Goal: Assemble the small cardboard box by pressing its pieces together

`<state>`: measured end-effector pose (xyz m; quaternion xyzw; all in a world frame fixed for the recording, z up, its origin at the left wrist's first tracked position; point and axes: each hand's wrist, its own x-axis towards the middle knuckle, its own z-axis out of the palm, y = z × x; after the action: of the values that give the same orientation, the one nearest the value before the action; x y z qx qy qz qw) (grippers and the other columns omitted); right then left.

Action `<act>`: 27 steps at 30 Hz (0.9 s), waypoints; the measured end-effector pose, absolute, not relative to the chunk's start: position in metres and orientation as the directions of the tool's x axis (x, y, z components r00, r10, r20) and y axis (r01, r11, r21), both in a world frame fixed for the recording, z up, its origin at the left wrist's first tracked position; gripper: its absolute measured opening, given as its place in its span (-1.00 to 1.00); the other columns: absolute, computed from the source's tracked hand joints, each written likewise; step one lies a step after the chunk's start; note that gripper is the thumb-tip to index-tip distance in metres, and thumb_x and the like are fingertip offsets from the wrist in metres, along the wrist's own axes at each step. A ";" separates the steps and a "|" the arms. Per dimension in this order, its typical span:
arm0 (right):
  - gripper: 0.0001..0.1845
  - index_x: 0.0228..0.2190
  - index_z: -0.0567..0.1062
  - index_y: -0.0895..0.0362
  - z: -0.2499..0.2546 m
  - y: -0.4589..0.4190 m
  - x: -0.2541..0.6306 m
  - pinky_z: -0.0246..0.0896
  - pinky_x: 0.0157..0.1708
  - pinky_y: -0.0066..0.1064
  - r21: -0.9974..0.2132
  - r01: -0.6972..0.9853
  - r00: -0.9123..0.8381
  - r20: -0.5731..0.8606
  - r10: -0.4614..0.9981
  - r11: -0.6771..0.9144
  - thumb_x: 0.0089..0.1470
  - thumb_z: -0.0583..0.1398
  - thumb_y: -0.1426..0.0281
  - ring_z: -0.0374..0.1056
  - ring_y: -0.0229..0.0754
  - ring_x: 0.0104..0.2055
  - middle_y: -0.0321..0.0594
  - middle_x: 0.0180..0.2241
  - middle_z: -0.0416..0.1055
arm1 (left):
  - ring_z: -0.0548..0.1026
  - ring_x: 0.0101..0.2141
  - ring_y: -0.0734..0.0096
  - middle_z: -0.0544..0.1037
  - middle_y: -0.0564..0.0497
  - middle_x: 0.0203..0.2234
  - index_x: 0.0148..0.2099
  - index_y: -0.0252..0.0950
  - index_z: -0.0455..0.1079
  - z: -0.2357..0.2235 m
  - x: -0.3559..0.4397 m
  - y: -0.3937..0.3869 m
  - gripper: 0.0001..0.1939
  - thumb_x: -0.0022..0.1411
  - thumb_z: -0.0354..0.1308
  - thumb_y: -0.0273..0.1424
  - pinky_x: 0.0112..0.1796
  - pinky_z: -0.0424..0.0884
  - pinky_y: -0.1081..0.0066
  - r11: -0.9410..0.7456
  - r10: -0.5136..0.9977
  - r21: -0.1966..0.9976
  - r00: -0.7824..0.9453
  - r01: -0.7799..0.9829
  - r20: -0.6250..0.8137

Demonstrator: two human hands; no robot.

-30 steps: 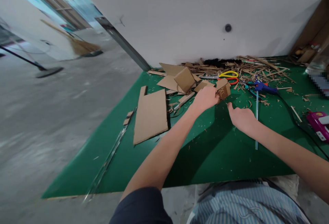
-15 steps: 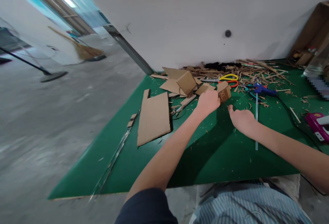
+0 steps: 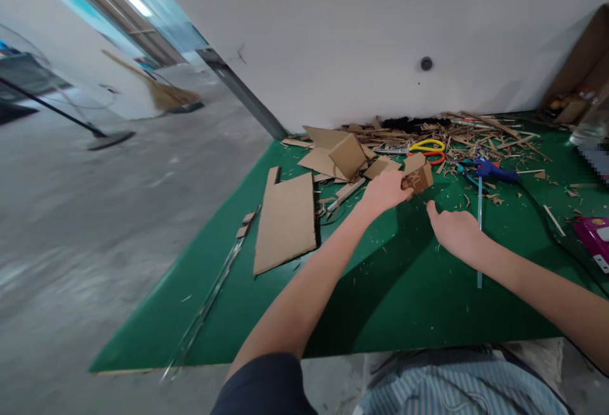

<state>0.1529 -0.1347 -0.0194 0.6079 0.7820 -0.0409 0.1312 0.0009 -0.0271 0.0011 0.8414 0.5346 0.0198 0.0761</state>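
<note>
My left hand (image 3: 386,190) is closed on a small folded cardboard piece (image 3: 419,177) with scribbled marks, held just above the green table (image 3: 390,288). A little to the right, my right hand (image 3: 454,231) rests on the table top, thumb up toward the piece, fingers curled under and hidden. A thin glue stick (image 3: 479,231) lies on the table, partly under that hand. A blue glue gun (image 3: 492,171) lies just beyond it.
A flat cardboard sheet (image 3: 285,221) lies at the left. Folded cardboard pieces (image 3: 347,155), yellow-and-orange scissors (image 3: 425,147) and scattered cardboard strips (image 3: 480,129) sit along the wall. A pink tool (image 3: 594,240) lies at the right edge. A clear ruler (image 3: 209,301) runs along the left edge.
The view has shifted slightly. My left hand has lifted the small cardboard piece a little up and to the right; my right hand has barely moved.
</note>
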 end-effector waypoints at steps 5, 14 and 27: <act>-0.23 0.34 0.06 0.32 -0.020 -0.132 0.156 0.37 -0.36 -0.28 0.096 0.967 -0.211 -0.218 0.953 0.236 0.09 -0.02 0.65 0.56 0.02 -0.30 0.10 -0.36 0.58 | 0.57 -0.16 0.11 0.61 -0.20 -0.18 -0.06 -0.37 0.50 0.000 -0.001 -0.022 -0.65 0.27 0.08 -0.24 -0.21 0.47 0.33 -0.393 0.909 0.190 0.411 0.900 -0.066; -0.25 0.37 -0.02 0.24 -0.030 -0.120 0.158 0.34 -0.35 -0.33 0.106 0.968 -0.211 -0.146 0.967 0.227 0.16 -0.05 0.60 0.54 -0.06 -0.31 0.08 -0.27 0.57 | 0.56 -0.19 0.11 0.61 -0.18 -0.22 -0.09 -0.37 0.49 0.001 0.000 -0.020 -0.66 0.20 0.18 -0.21 -0.23 0.46 0.31 -0.372 0.915 0.169 0.392 0.913 -0.101; -0.24 0.35 0.02 0.34 -0.021 -0.123 0.156 0.32 -0.36 -0.29 0.115 0.954 -0.257 -0.160 0.953 0.277 0.12 -0.06 0.70 0.53 -0.02 -0.30 0.07 -0.37 0.57 | 0.56 -0.12 -0.04 0.58 -0.31 -0.20 -0.11 -0.44 0.46 -0.010 0.015 -0.034 -0.72 0.26 0.01 -0.38 -0.14 0.48 0.17 -0.402 0.915 0.022 0.403 0.915 -0.034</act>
<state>0.1557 -0.1227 -0.0214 0.6014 0.7928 -0.0025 0.0992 0.0148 -0.0338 -0.0097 0.8373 0.5464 -0.0082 0.0184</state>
